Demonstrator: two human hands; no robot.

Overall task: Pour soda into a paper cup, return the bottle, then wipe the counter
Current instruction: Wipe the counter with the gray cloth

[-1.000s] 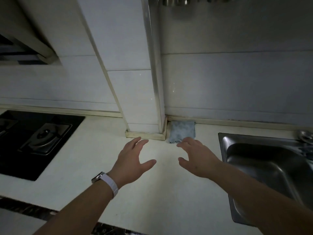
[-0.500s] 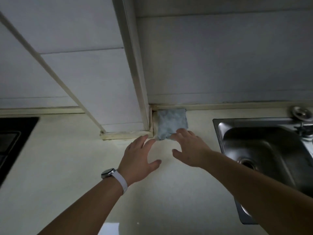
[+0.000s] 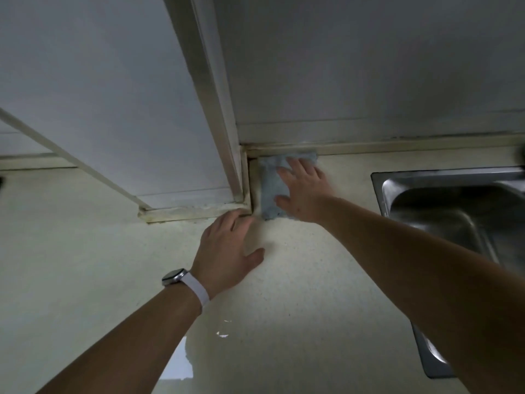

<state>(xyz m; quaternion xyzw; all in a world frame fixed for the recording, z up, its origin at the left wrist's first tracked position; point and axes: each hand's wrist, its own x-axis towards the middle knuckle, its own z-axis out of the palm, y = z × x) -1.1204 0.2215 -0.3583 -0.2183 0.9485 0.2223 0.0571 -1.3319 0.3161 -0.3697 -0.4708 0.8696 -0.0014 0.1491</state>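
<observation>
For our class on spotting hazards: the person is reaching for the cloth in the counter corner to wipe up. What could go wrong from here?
1. The right hand lies flat on the folded blue-grey cloth, with no grip yet, so the cloth may slide or bunch against the wall.
2. The shiny wet patch lies on the pale speckled counter by the left forearm, which may smear it.
3. The steel sink is close on the right, so a wide wipe could push liquid in.

Fuzzy blue-grey cloth (image 3: 271, 191) on a speckled, glossy counter (image 3: 85, 251) beside a brushed-metal sink (image 3: 443, 211).
</observation>
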